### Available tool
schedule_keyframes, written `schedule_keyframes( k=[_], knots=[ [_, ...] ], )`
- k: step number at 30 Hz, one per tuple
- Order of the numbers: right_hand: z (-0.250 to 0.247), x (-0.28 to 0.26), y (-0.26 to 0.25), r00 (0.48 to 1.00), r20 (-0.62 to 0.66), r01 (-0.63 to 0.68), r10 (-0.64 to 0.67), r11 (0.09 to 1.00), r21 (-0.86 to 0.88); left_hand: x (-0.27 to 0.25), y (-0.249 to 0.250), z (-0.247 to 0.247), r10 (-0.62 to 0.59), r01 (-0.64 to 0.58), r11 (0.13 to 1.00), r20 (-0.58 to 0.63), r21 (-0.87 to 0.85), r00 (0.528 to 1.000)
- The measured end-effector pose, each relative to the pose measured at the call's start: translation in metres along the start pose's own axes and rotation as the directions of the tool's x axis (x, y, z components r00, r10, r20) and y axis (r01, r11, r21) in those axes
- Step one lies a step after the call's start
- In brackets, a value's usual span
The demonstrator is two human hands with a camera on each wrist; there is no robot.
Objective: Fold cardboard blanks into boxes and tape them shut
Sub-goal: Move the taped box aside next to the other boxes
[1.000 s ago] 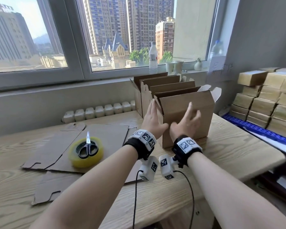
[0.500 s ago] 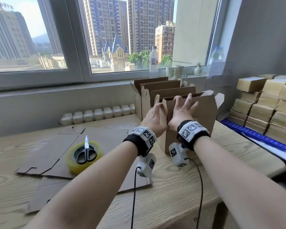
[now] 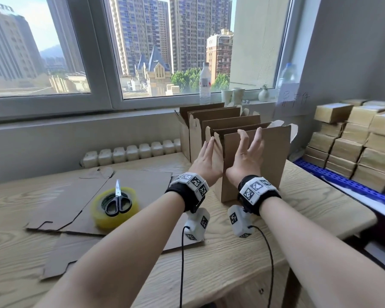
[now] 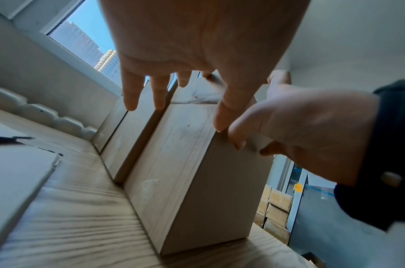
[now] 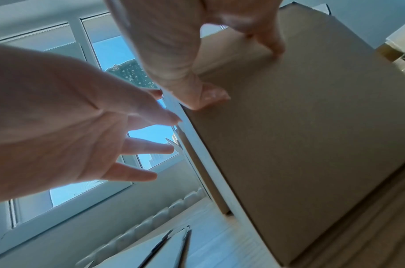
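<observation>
The nearest open-topped cardboard box [image 3: 262, 165] stands upright on the wooden table, last in a row of folded boxes [image 3: 209, 121]. My right hand [image 3: 249, 143] is spread on its front face; thumb and fingertips [image 5: 275, 49] touch the cardboard. My left hand [image 3: 210, 152] is held flat beside the box's left front corner with its fingers [image 4: 159, 94] straight and apart, holding nothing. From the left wrist, the box [image 4: 185, 172] shows its left side, with the right hand [image 4: 300, 130] at the corner. Flat cardboard blanks [image 3: 80, 196] lie to the left.
A yellow tape roll [image 3: 102, 220] with black scissors [image 3: 118, 202] on top rests on the blanks. Stacked taped packages [image 3: 353, 138] sit on a blue crate [image 3: 342, 183] to the right. A bottle [image 3: 205, 83] and cups stand on the windowsill. The table's right edge is close to the box.
Both hands have risen from low on the box's front face to its upper part, and their fingers have spread. The box now stands tighter against the row behind it.
</observation>
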State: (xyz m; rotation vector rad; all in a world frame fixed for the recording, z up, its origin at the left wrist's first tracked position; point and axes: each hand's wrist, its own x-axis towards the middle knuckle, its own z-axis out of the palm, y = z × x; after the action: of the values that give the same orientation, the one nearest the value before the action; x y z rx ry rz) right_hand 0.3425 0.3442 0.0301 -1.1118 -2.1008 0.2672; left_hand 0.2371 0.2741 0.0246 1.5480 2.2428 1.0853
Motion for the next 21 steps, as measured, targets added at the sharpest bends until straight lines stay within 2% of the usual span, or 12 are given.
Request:
schedule_keyframes(
  k=[3,7,10,15,18,20,21],
  knots=[
    [0.005,-0.007,-0.011,0.998,-0.061,0.023,-0.026,0.999,-0.045,-0.005,-0.004,-0.01,0.002,-0.001,1.0,-0.012,0.021,1.0],
    [0.009,-0.014,-0.034,0.976,-0.204,0.083,-0.079,0.997,0.009,-0.013,-0.007,-0.031,-0.004,0.005,1.0,-0.012,0.01,1.0],
    [0.01,-0.018,-0.059,0.962,-0.231,0.167,-0.148,0.984,0.063,-0.02,-0.012,-0.048,-0.067,0.069,0.997,-0.04,0.038,0.997],
    [0.025,-0.033,-0.115,0.957,-0.2,0.242,-0.211,0.959,0.149,-0.039,-0.045,-0.098,-0.256,0.251,0.966,-0.076,-0.068,0.964],
    [0.042,-0.044,-0.148,0.952,-0.173,0.282,-0.252,0.943,0.176,-0.054,-0.069,-0.136,-0.362,0.357,0.932,-0.081,-0.067,0.929],
    [0.053,-0.051,-0.166,0.954,-0.125,0.299,-0.273,0.905,0.302,-0.065,-0.087,-0.16,-0.448,0.44,0.893,-0.09,-0.091,0.89],
    [0.06,-0.054,-0.175,0.961,-0.044,0.267,-0.272,0.882,0.389,-0.072,-0.097,-0.172,-0.493,0.483,0.869,-0.097,-0.109,0.865]
  ],
)
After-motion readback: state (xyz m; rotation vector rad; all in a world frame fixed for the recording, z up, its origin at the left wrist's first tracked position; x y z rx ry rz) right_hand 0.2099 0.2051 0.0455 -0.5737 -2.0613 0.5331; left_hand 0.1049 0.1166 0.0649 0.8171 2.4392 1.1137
